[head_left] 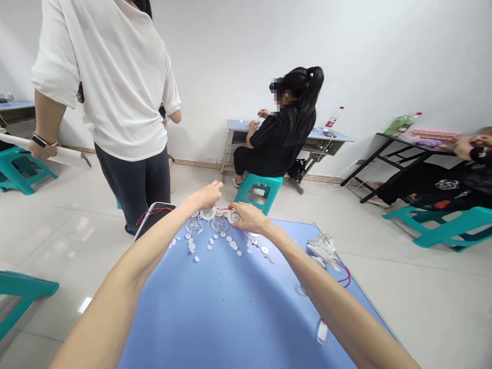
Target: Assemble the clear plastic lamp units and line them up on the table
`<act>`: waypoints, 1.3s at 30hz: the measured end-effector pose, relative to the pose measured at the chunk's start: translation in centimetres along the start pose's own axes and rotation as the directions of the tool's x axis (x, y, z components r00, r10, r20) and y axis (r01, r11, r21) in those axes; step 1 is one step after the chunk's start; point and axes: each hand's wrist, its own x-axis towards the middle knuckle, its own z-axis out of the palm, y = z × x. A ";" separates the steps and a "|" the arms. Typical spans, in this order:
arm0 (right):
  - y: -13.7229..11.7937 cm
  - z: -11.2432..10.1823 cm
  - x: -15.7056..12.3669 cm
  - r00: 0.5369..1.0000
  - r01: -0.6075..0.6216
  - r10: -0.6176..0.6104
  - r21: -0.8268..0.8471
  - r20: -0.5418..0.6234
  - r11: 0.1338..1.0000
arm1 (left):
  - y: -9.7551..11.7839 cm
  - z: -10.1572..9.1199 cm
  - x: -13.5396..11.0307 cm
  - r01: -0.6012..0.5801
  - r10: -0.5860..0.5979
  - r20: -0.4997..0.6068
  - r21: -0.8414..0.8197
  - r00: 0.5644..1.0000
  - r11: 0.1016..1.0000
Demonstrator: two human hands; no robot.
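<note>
My right hand (249, 217) reaches to the far edge of the blue table (200, 307). Its thumb and fingers close around a white round plastic part (235, 217). A red cord (223, 208) runs by its fingertips. My left hand (207, 196) is raised just beyond another white round part (208, 213), fingers bent together; anything in them is too small to make out. Clear plastic discs (220, 224) lie in a row below the hands. Several small white pieces (232, 245) are scattered in short lines nearer me.
A clear bag of parts (323, 247) lies at the right edge beside a red cord loop (348, 274) and a small clear tube (322, 332). A dark tray (154, 218) is at the far left corner. A person in white (123, 77) stands close by; others sit at desks.
</note>
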 end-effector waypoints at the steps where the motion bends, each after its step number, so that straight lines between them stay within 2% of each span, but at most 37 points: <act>1: 0.0 -0.1 0.0 1.000 -0.001 0.001 -0.002 0.003 1.000 | 0.0 0.0 0.0 -0.002 0.002 0.002 -0.002 1.000 1.000; 17: -0.2 -0.2 -0.2 1.000 -0.003 0.004 -0.050 0.017 0.999 | 0.2 0.0 -0.8 0.045 -0.045 0.022 -0.006 0.999 0.999; 27: -0.2 -0.4 -0.4 1.000 -0.008 0.010 -0.086 0.025 0.996 | 0.4 -0.4 -1.3 0.093 -0.092 -0.071 0.013 0.993 0.996; 30: -0.3 -0.5 -0.5 1.000 -0.016 0.017 -0.093 0.013 0.996 | 0.8 -0.9 -1.5 0.094 -0.090 -0.120 0.021 0.989 0.995; 34: -0.8 -1.2 -1.0 1.000 -0.023 0.021 -0.098 -0.019 0.995 | 1.8 -1.9 -1.7 0.105 -0.092 -0.256 0.038 0.962 0.994; 37: -1.0 -2.1 -1.9 0.998 -0.028 0.022 -0.097 -0.061 0.995 | 3.4 -3.0 -2.0 0.150 -0.156 -0.365 -0.045 0.918 0.988; 39: -0.8 -2.8 -3.0 0.996 -0.032 0.024 -0.093 -0.090 0.995 | 4.9 -3.8 -2.2 0.159 -0.219 -0.431 -0.170 0.875 0.972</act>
